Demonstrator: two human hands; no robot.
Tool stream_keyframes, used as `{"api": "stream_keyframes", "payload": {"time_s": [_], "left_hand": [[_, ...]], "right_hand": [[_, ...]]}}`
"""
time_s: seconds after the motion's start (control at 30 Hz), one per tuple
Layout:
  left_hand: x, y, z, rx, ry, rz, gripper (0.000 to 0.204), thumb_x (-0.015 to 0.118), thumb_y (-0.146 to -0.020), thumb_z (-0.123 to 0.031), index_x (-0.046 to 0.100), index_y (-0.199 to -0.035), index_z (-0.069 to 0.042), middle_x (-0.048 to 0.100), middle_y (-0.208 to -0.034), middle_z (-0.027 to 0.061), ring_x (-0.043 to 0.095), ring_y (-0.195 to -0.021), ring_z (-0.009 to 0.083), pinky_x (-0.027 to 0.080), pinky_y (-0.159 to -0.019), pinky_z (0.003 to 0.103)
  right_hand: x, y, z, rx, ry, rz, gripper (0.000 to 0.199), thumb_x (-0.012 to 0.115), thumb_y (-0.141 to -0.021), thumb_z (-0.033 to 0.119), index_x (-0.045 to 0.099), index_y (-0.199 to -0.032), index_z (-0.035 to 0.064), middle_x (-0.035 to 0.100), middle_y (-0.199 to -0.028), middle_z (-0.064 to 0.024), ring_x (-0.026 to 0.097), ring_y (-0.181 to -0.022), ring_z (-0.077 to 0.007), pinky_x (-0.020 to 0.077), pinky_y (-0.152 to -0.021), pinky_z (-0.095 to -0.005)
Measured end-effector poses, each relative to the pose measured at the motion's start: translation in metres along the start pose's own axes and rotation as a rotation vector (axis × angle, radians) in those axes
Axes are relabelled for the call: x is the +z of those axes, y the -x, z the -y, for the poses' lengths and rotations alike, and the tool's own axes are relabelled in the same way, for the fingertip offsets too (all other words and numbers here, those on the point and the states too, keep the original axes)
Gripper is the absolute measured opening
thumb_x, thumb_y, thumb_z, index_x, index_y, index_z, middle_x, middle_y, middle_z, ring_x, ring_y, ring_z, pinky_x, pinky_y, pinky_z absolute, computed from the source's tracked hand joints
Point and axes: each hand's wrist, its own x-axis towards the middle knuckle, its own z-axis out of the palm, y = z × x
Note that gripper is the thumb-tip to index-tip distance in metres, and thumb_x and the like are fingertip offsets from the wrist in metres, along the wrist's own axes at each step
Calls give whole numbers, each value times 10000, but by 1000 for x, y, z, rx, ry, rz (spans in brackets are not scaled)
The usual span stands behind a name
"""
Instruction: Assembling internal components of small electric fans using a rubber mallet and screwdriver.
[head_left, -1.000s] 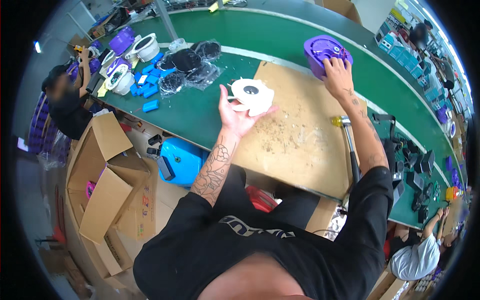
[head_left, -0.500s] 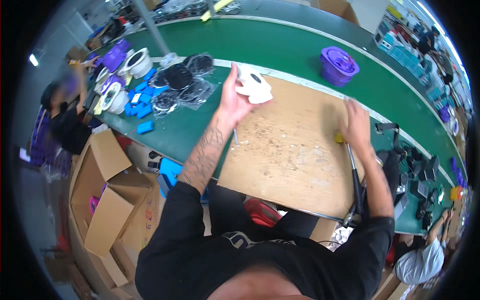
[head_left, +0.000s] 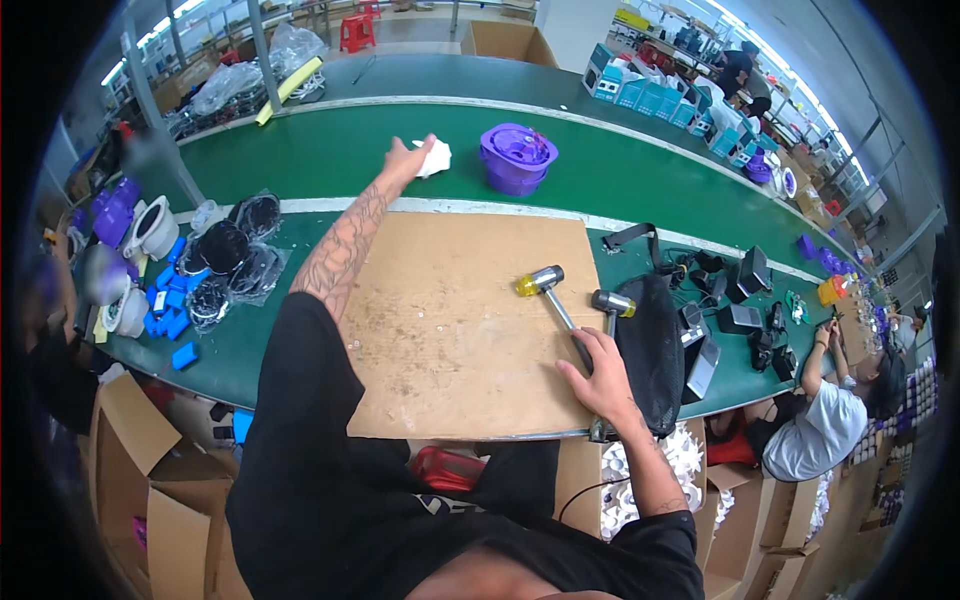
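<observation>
My left hand (head_left: 408, 160) stretches out over the green conveyor belt, its fingers on a small white plastic part (head_left: 434, 160). The part is just left of a purple bucket-shaped housing (head_left: 517, 160) on the belt. On the right side of the cardboard sheet, my right hand (head_left: 602, 378) is around the black handle of a hammer (head_left: 562, 308), thumb to the left. That hammer has a yellow and black head, which lies toward the middle of the sheet. A second hammer (head_left: 613, 303) of the same kind lies beside it, its lower handle partly hidden by my hand.
A worn cardboard sheet (head_left: 450, 320) covers the bench before me. Blue blocks (head_left: 168, 300) and bagged black round parts (head_left: 225, 245) lie left. A black mesh bag (head_left: 652, 355) and black adapters (head_left: 740, 319) sit right. Open cartons (head_left: 190, 520) stand below; a co-worker (head_left: 815, 425) sits far right.
My left hand has carried the white part forward, from above the cardboard to the belt. My right hand has moved down from beside the hammer's head to its handle. The view has turned right.
</observation>
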Motion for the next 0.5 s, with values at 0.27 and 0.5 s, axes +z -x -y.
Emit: {"api": "stream_keyframes", "payload": {"time_s": [0.27,0.5], "left_hand": [[-113,258,-1,45,284,1060,455,611,-958,-353,595,-1248,-3,661,-1192,136,632,-1094,222,537,-872,364],[-227,468,149,-14,801,709,368,645,-936,-291,713,-772,32,723,-913,196,704,-876,299,560,-782,421]], "right_hand": [[-13,-3,-2,41,-95,-84,420,736,-811,173,611,-1169,-7,622,-1160,-200,582,-1101,-373,468,-960,-410],[-9,-4,-4,80,-153,-119,258,678,-833,91,633,-1051,-38,638,-1055,-197,626,-986,-358,487,-881,-378]]}}
